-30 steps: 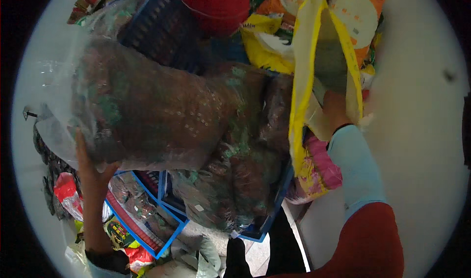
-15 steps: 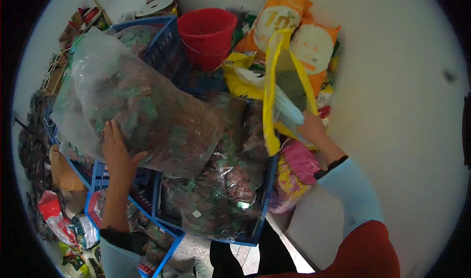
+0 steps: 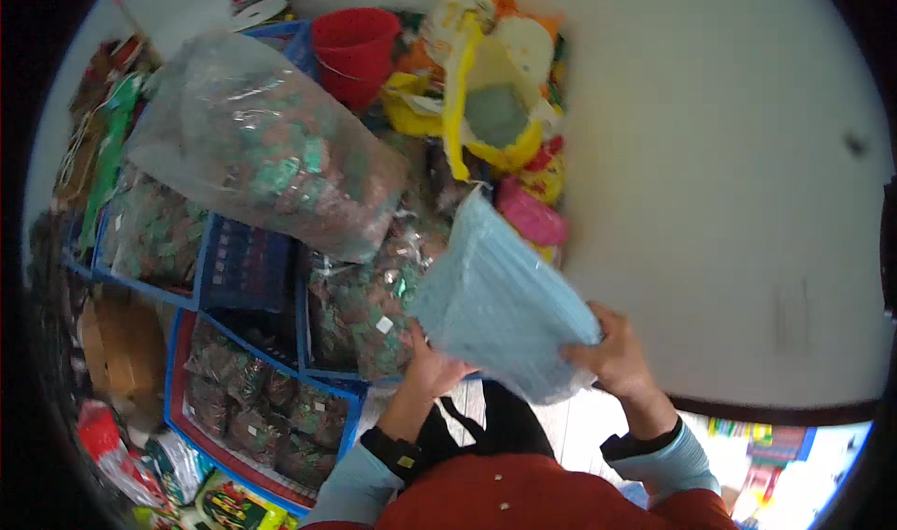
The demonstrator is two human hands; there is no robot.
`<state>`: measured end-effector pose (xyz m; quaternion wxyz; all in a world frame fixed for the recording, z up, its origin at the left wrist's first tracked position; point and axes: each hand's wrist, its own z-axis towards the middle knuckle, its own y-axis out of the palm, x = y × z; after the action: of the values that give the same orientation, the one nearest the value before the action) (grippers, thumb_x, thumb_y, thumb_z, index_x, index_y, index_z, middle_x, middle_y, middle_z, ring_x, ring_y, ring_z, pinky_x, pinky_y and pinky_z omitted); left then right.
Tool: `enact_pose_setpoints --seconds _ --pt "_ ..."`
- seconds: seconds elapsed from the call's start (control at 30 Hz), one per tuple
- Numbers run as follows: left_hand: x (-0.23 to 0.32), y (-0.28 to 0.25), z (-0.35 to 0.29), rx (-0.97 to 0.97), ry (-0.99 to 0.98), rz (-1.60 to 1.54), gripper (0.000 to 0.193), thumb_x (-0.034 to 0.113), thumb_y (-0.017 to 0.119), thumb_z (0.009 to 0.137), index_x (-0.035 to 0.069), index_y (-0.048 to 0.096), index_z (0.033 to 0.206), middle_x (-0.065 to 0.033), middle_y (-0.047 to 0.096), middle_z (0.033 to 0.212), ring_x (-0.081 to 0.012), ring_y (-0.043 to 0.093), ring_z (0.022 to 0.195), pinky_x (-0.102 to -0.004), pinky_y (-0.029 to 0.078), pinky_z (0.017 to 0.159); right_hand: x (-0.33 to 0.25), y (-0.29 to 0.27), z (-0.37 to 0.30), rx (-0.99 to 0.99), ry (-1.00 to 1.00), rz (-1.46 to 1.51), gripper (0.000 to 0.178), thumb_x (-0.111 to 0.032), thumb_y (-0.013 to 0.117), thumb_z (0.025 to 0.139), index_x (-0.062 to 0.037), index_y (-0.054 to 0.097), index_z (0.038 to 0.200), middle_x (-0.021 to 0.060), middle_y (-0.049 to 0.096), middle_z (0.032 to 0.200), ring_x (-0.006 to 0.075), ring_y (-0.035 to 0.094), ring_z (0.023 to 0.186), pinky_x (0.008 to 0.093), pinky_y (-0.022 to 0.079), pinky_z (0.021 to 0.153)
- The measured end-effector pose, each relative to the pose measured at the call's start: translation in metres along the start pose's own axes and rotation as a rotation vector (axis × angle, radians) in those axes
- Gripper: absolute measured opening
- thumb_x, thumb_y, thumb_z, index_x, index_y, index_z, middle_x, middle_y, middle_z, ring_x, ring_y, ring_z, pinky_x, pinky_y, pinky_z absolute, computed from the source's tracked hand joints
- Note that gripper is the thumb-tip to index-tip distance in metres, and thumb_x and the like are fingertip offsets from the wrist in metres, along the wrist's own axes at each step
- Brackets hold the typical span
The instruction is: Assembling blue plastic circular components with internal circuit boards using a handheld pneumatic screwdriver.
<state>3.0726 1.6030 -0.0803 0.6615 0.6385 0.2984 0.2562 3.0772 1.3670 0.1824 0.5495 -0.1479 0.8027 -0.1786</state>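
Both my hands hold a flat, light-blue bundle [image 3: 505, 296], which looks like folded plastic bags or sheeting, above the near edge of the crates. My left hand [image 3: 432, 366] grips its lower left edge, and my right hand [image 3: 609, 352] pinches its right corner. Behind the bundle, a large clear plastic sack [image 3: 271, 147] of small green and brownish-red packets lies across the crates. Another packet-filled bag [image 3: 364, 320] sits in a blue crate [image 3: 301, 329], partly covered by the bundle. A yellow-edged bag [image 3: 454, 109] gapes beyond, with something grey-green inside.
A red bucket [image 3: 355, 53] stands at the back beside orange-and-white sacks [image 3: 519, 49]. Blue crates [image 3: 201, 259] with bagged packets fill the left, and a cardboard box [image 3: 121, 343] is near them. A white wall [image 3: 710, 203] rises on the right; a pink package [image 3: 528, 212] lies beside it.
My right hand has drawn the light-blue bundle out of the yellow-edged bag and toward me. My left hand has left the large clear sack and taken hold of the bundle. The view has shifted.
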Motion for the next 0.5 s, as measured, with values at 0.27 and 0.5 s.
enact_pose_setpoints --seconds 0.27,0.5 --pt "-0.129 0.044 -0.087 0.257 -0.372 -0.606 0.094 0.08 0.031 0.086 0.017 0.022 0.155 -0.0097 0.028 0.157 -0.0351 0.026 0.144 -0.0592 0.019 0.115 0.09 -0.024 -0.197 0.002 0.202 -0.143 0.038 -0.015 0.074 0.071 0.002 0.06 0.102 0.0183 0.064 0.081 0.0249 0.063 0.075 0.0366 0.05 0.071" --pt "-0.267 0.038 -0.1 0.374 -0.828 0.19 0.103 0.084 0.04 0.079 0.016 0.022 0.154 -0.0114 0.028 0.157 -0.0359 0.025 0.143 -0.0573 0.019 0.117 0.183 -0.076 -0.353 0.107 0.314 -0.142 0.049 -0.017 0.071 0.072 0.0034 0.058 0.115 0.0227 0.066 0.09 0.0318 0.065 0.081 0.0401 0.05 0.076"
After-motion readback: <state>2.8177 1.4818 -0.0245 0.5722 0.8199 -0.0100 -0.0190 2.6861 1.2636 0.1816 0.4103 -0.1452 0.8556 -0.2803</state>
